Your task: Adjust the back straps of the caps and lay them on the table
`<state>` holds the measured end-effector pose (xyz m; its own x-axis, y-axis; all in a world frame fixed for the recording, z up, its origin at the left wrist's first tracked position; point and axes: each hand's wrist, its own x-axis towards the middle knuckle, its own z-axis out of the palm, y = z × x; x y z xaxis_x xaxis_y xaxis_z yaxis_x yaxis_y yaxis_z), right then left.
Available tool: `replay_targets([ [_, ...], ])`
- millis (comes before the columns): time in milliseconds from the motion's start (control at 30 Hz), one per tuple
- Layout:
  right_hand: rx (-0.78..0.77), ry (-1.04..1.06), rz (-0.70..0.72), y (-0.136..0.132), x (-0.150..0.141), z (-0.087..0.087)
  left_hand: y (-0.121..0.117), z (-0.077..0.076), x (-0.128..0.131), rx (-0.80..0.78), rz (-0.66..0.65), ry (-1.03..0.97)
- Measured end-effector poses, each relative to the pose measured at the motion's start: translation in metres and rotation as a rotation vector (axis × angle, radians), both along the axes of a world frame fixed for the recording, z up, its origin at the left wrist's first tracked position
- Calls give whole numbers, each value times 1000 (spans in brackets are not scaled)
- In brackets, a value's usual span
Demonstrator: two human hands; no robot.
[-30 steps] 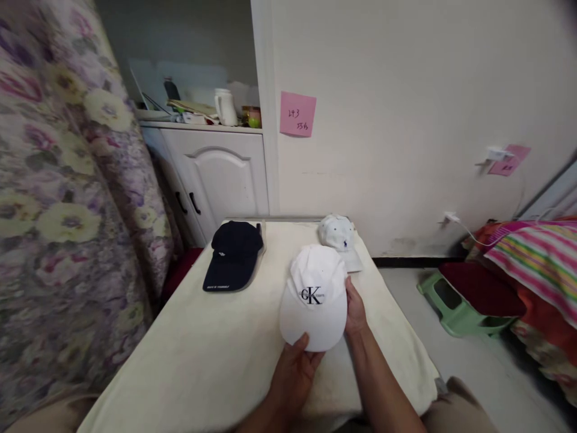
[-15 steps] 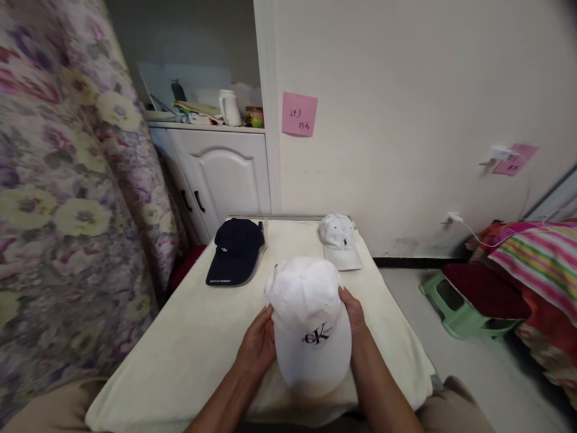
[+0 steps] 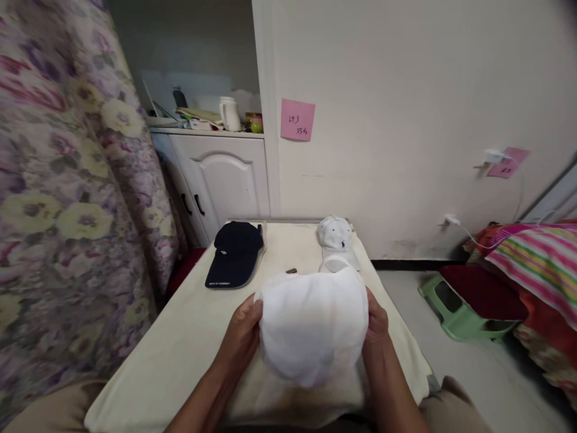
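Holding one white cap: my left grip and right grip clamped on opposite sides, presumably for even support.

white cap blurred, fingers partly hidden behind it, floral curtain cut off left, striped cloth cut off right

You've got 3 caps: 1 navy cloth cap, 1 bright white cloth cap, 1 pale white cloth cap w/ dark emblem; your 2 bare hands; 2 square pink paper notes; 2 black cabinet handles; 1 green plastic stool; 1 white jug; prob. 2 white plugs, tho small.
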<state>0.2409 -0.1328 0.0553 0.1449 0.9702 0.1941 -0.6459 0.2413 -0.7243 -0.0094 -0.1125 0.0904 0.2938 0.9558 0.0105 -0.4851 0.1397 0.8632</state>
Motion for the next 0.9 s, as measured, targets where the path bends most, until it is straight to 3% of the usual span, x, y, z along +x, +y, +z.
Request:
replay_targets([
  [133, 31, -75, 71, -11, 8, 22, 2, 9, -4, 122, -29, 81],
  [267, 84, -258, 257, -15, 20, 35, 7, 10, -13, 173, -74, 138],
  [400, 123, -418, 396, -13, 32, 26, 6, 7, -19, 179, -205, 201],
  [567, 81, -437, 395, -17, 39, 13, -3, 8, -18, 169, -262, 321],
  [900, 135, -581, 439, -29, 45, 37, -17, 49, -16, 280, -292, 490],
])
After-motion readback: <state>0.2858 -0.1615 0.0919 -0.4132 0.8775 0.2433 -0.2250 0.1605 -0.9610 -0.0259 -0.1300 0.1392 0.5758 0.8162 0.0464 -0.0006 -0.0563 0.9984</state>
